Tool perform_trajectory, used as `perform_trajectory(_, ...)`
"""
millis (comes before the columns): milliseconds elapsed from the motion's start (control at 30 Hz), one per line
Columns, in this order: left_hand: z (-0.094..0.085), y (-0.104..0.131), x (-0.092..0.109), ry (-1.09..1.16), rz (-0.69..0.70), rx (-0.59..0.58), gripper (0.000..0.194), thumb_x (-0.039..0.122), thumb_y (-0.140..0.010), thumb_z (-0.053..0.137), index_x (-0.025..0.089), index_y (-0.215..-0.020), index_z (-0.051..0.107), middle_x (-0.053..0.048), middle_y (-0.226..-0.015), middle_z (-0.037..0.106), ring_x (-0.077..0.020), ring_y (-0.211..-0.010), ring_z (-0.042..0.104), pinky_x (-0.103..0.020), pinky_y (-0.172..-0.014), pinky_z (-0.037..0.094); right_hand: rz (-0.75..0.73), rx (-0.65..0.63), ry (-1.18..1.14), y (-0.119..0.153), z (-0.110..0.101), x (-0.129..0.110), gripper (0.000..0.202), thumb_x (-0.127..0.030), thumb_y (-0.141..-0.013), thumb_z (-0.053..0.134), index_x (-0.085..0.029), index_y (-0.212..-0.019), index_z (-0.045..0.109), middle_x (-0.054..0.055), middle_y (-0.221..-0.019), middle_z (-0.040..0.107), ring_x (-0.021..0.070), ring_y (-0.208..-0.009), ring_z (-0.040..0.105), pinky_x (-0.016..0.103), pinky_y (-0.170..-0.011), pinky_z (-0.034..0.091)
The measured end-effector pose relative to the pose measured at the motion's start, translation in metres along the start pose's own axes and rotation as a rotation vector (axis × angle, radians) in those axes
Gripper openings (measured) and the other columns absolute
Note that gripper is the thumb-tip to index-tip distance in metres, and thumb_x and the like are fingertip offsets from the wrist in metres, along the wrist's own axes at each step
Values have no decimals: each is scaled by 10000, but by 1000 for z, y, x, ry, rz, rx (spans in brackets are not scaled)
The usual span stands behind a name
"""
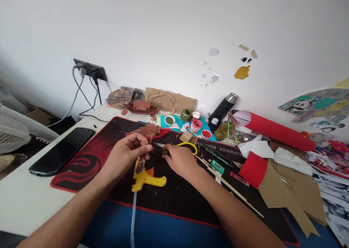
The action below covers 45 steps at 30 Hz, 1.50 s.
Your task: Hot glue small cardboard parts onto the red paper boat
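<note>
Between the thumb and fingers of my left hand (133, 150) is a small, thin brown twig-like piece (152, 137), held upright above the mat. My right hand (178, 160) is closed, with a small dark olive-brown piece (165, 152) at its fingertips; its kind is unclear. Yellow-handled scissors (194, 146) lie just behind that hand, which hides their middle, with the blades pointing left. Below both hands, a yellow glue gun (148, 180) rests on the dark mat (174, 204), a long translucent glue stick (133, 219) sticking out of its back. Beyond my fingers sits a small brown roll-shaped piece on a red base (149, 131).
Open paint jars (186, 114) stand on blue card at the back, beside a black thermos (225, 104). Thin wooden sticks (234, 190), a cutter (215, 154) and cardboard (283, 197) lie to the right. A phone (62, 151) lies at left.
</note>
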State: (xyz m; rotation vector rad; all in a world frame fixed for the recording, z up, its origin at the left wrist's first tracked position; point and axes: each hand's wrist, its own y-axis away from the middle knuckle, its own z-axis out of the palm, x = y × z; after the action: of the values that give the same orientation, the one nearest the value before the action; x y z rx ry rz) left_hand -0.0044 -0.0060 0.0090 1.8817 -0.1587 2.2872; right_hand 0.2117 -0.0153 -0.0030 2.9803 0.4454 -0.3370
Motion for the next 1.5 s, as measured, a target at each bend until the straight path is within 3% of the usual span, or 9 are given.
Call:
perform_trajectory(167,1,-1,-5,-2,-17,-3,467,450,-691,1001,192,-812,631,27,-661,686,-126,-544,647,-225,-511,546,48,21,-60,3,1,0,218,-322,-1011,764,-209,-1182,692,77,-1041,831,283,-941,787,334,-684,386)
perform_trajectory(400,1,-7,-11,-15,-23,-12,461,421,-660,1013,195,-812,641,33,-661,670,-136,-558,651,-232,-521,535,-14,76,-206,13,3,7,137,-221,-984,779,-228,-1069,673,21,-945,779,212,-854,722,305,-683,344)
perform_trajectory(533,5,-5,-3,-47,-36,-25,459,415,-648,1015,195,-806,644,32,-691,667,-142,-597,661,-240,-551,542,-9,80,-315,14,8,9,146,-186,-940,800,-232,-983,668,-16,-822,704,179,-767,646,292,-656,318)
perform_trajectory(633,10,-5,6,-82,-41,-32,457,426,-639,1013,192,-789,650,24,-714,665,-142,-636,660,-230,-562,533,17,127,-546,16,11,12,177,-178,-906,808,-230,-913,639,-56,-726,617,150,-697,585,275,-648,345)
perform_trajectory(700,15,-8,11,-95,-33,-49,448,442,-638,1005,190,-769,659,19,-726,662,-141,-654,648,-230,-569,533,50,136,-783,19,12,15,169,-230,-914,787,-232,-905,618,-75,-695,578,134,-633,562,265,-626,381)
perform_trajectory(867,41,-20,10,-91,-43,-123,431,457,-635,996,191,-754,679,13,-745,664,-146,-676,647,-240,-582,543,80,12,-1260,31,8,27,313,-495,-907,767,-233,-940,599,-81,-658,594,106,-457,512,255,-496,386)
perform_trajectory(1133,82,-30,2,-80,-71,-257,430,402,-628,1010,185,-815,690,30,-765,685,-117,-645,630,-244,-621,553,115,44,-1438,49,6,50,559,-717,-789,840,-222,-847,586,-98,-521,542,92,-393,465,237,-439,318)
perform_trajectory(1267,92,-29,-1,-48,-127,-297,437,373,-614,1028,179,-806,687,35,-753,681,-106,-628,625,-224,-593,539,99,3,-1544,56,8,55,581,-730,-777,858,-225,-807,573,-119,-462,477,91,-390,452,232,-435,307)
perform_trajectory(1500,104,-26,-3,133,-253,-266,504,378,-555,1071,177,-787,672,16,-716,697,-122,-616,650,-220,-563,542,51,-45,-1688,60,5,52,588,-698,-732,916,-225,-774,570,-133,-448,447,77,-370,408,235,-423,304)
